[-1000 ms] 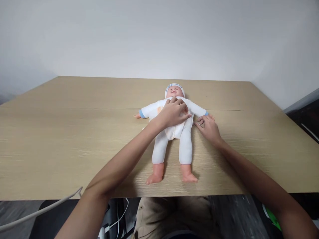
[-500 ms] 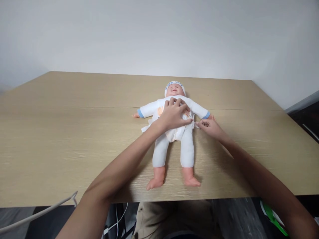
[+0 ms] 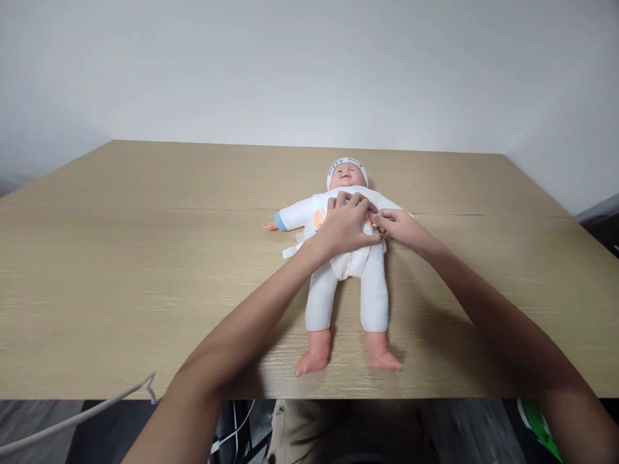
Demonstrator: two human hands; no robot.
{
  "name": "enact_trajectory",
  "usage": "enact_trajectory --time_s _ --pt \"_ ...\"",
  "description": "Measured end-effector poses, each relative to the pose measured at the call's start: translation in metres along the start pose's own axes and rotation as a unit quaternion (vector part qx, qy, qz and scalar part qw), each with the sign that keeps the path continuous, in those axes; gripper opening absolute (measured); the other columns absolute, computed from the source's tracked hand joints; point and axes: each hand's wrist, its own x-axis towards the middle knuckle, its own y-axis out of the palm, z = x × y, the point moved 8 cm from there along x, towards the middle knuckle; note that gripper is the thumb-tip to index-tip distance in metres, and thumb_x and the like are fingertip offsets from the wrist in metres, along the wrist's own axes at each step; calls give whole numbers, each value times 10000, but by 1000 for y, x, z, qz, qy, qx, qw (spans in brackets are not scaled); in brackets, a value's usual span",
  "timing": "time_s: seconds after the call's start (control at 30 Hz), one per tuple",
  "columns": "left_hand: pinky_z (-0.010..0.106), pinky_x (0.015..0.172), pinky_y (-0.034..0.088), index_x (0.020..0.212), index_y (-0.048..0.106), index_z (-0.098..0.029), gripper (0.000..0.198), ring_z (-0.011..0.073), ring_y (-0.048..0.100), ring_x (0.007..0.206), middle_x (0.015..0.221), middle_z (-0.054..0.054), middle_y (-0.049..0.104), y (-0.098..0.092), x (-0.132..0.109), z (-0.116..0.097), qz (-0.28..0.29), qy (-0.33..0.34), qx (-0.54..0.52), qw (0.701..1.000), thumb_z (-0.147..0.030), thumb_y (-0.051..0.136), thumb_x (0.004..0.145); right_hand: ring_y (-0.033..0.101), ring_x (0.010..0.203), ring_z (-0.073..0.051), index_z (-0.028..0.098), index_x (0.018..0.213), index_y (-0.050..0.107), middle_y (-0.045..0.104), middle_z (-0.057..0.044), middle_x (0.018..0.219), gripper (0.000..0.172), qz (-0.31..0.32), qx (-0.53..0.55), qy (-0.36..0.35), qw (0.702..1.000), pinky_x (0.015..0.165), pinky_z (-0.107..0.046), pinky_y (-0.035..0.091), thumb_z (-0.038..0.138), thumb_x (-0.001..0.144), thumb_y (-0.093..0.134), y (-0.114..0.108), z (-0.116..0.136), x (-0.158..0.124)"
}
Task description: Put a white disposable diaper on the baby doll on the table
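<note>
A baby doll (image 3: 374, 299) in a white suit and a printed headband lies on its back, feet toward me. Around its hips is a white diaper (image 3: 351, 263). My left hand (image 3: 344, 225) rests on the diaper's front over the belly, fingers spread and hiding much of it. The fingers of my right hand (image 3: 397, 227) are pinched on the diaper tab at the right side, close to my left thumb; the tab is mostly covered. On the left side, another diaper tab (image 3: 291, 250) sticks out loose. My right hand hides one of the doll's hands.
The wooden table (image 3: 169, 277) has a seam running across it behind the doll. A white cable (image 3: 82, 415) rises at the front left edge. A green object (image 3: 539, 425) shows below the front right edge. A pale wall stands behind.
My right hand has moved inward and up, from beside the doll's hip onto the diaper's front, bringing the tab along. My left hand stays on the belly. The view has shifted slightly.
</note>
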Motion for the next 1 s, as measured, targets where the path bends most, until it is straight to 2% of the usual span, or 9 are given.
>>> enact_trajectory --time_s 0.1,0.2,0.27,0.33,0.5,0.6,0.73,0.87,1.0 --pt "523 1124 389 1258 665 -231 459 395 508 1329 1376 89 713 0 0 1 -5 -4 -9 1000 -401 808 856 681 823 -232 243 902 666 725 -54 899 455 -105 -5 -77 991 762 -373 570 694 962 661 -3 5 -23" --pt "534 1118 382 1258 655 -235 478 407 507 1326 1385 105 708 1 0 1 0 7 -16 1000 -450 820 863 732 1137 -299 251 1087 720 771 -122 1182 353 -173 -82 -188 963 1023 -475 608 562 1083 555 -3 20 -54" --pt "538 1107 381 1259 655 -241 487 414 508 1324 1393 111 702 2 0 2 2 11 -17 1000 -494 819 877 676 1354 -332 259 1252 731 755 -141 1375 347 -155 -143 -257 943 1209 -558 519 482 1116 503 4 29 -68" --pt "538 1105 380 1269 655 -242 483 415 509 1325 1395 111 699 2 1 3 1 8 -12 1000 -495 812 889 617 1472 -343 258 1414 693 712 -143 1512 403 -120 -175 -292 932 1284 -596 454 443 1122 483 11 30 -73" --pt "549 1143 378 1368 624 -217 557 406 517 1327 1435 127 692 -3 -4 2 -2 14 -26 1000 -517 778 925 591 1529 -301 243 1548 628 676 -141 1588 472 -86 -170 -327 926 1302 -562 456 415 1147 448 13 26 -70" --pt "516 1177 400 1442 591 -226 491 355 553 1336 1488 130 663 -14 -18 4 -43 48 -77 995 -530 605 1056 594 1529 -290 251 1552 629 680 -131 1589 456 -78 -154 -344 923 1299 -549 461 398 1156 456 11 27 -71" --pt "486 1243 391 1436 584 -237 394 298 558 1423 1503 135 662 -27 -51 36 -117 41 -103 987 -375 357 1146 593 1531 -294 248 1550 628 682 -124 1586 465 -77 -144 -344 925 1299 -555 461 418 1161 439 11 27 -72" --pt "530 1247 396 1402 598 -236 366 323 562 1429 1498 149 663 -29 -87 89 -139 -30 -70 987 -319 427 1090 593 1519 -311 261 1509 644 694 -125 1551 468 -104 -159 -321 928 1298 -575 457 470 1163 407 9 29 -71" --pt "542 1177 457 1255 625 -220 327 357 608 1301 1368 176 701 -27 -111 129 -113 -121 -48 985 -448 493 1062 555 1543 -323 257 1544 603 641 -133 1602 506 -110 -173 -323 924 1326 -576 415 523 1165 400 8 52 -64"
